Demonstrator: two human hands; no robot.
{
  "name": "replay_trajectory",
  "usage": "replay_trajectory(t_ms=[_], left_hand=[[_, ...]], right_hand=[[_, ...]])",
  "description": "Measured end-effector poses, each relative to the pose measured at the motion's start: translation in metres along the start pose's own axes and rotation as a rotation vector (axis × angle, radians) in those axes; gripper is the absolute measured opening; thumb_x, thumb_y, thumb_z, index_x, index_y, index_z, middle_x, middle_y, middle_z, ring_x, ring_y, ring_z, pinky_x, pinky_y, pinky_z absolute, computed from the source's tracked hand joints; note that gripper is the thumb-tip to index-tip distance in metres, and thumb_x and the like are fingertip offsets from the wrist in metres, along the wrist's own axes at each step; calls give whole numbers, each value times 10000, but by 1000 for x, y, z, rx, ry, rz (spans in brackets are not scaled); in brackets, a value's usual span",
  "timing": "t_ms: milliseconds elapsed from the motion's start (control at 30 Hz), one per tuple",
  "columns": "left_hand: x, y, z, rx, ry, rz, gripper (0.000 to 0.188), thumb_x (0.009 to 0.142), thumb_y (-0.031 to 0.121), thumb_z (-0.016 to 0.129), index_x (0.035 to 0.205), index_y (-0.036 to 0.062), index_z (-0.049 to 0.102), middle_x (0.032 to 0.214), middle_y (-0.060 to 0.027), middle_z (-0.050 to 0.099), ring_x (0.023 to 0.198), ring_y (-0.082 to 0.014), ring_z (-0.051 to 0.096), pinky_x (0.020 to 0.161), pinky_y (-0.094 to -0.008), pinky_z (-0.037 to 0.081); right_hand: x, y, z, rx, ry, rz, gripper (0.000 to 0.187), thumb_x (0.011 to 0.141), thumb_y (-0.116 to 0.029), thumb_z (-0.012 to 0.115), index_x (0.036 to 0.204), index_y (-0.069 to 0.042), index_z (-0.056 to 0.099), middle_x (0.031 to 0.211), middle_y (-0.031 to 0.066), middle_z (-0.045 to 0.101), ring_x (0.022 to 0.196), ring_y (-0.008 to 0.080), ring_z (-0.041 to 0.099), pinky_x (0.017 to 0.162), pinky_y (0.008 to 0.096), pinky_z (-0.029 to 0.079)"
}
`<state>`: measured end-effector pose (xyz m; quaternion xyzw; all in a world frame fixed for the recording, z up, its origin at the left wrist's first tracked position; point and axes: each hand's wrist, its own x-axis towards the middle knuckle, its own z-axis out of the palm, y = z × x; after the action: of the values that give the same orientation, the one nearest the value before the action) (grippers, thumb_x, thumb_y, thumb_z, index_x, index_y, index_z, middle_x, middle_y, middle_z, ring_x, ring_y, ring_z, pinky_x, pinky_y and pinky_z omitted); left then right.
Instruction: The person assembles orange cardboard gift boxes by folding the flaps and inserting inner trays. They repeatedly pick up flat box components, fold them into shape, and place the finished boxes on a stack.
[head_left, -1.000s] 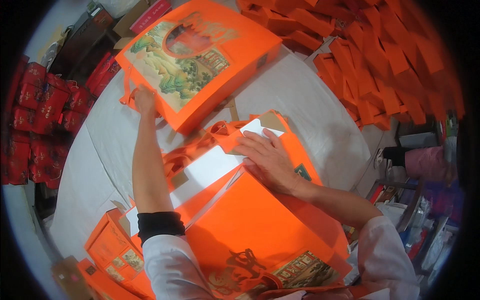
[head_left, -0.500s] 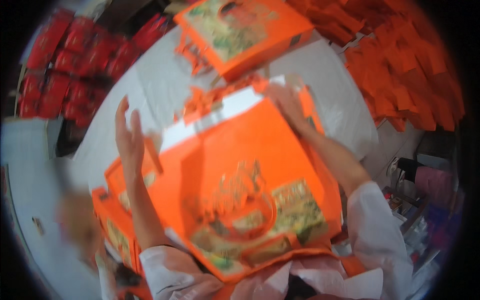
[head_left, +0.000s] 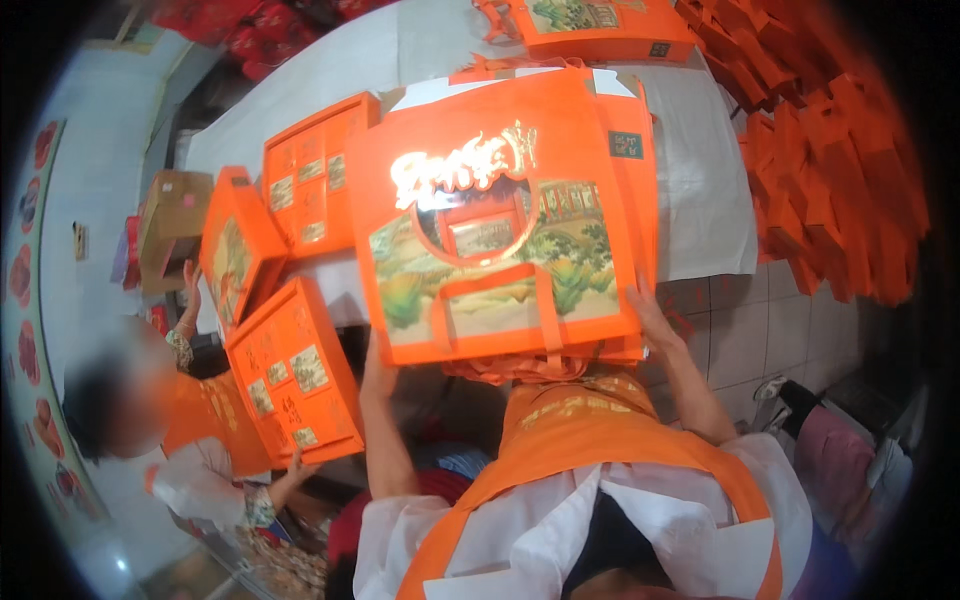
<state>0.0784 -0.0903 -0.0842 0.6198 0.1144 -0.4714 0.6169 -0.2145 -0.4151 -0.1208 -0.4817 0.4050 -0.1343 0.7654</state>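
A large orange gift bag (head_left: 500, 215) lies flat in front of me, printed with a green landscape, gold lettering and a round window design. Its orange ribbon handle (head_left: 495, 285) hangs toward me. My left hand (head_left: 379, 362) is at the bag's near left corner, its fingers mostly hidden beneath it. At the near right edge, my right hand (head_left: 648, 308) grips the bag, with the fingertips partly tucked behind. More orange bags show underneath, and white flaps (head_left: 450, 88) stick out at the far end.
At left, a co-worker's hand (head_left: 295, 470) holds an orange box (head_left: 295, 370). More orange boxes (head_left: 315, 175) lie on the white-covered table (head_left: 700, 190). Another orange bag (head_left: 600, 35) lies at the far side. Many orange bags (head_left: 820, 190) are piled at right; a cardboard carton (head_left: 172, 225) stands at left.
My left hand has come down from the air to the bag's near left corner. My right hand has moved from the far end to the near right edge. The view has shifted.
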Motion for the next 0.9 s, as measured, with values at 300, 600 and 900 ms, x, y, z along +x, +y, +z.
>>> replay_trajectory(t_ms=[300,600,900], left_hand=[[-92,-50,25,22,-153,15,617,826,584,399,1137,58,482,1004,-111,588,819,-232,591,570,-364,500],[-193,-119,52,-6,-237,-110,553,831,541,419,1093,58,481,968,-112,581,770,-237,568,567,-344,455],[-207,-246,-94,103,-289,125,446,823,295,502,1192,88,361,1027,-105,520,831,-231,561,546,-352,501]], right_hand=[[-54,-70,-47,152,-89,-31,689,872,-543,387,1347,-55,279,1253,63,466,1134,163,451,942,349,363],[-129,-30,-58,634,145,-303,571,841,-536,470,1173,-73,442,1122,102,490,1042,231,504,844,403,467],[-250,117,-37,564,465,-62,380,890,-407,470,1070,-84,556,960,-8,591,885,116,559,775,277,453]])
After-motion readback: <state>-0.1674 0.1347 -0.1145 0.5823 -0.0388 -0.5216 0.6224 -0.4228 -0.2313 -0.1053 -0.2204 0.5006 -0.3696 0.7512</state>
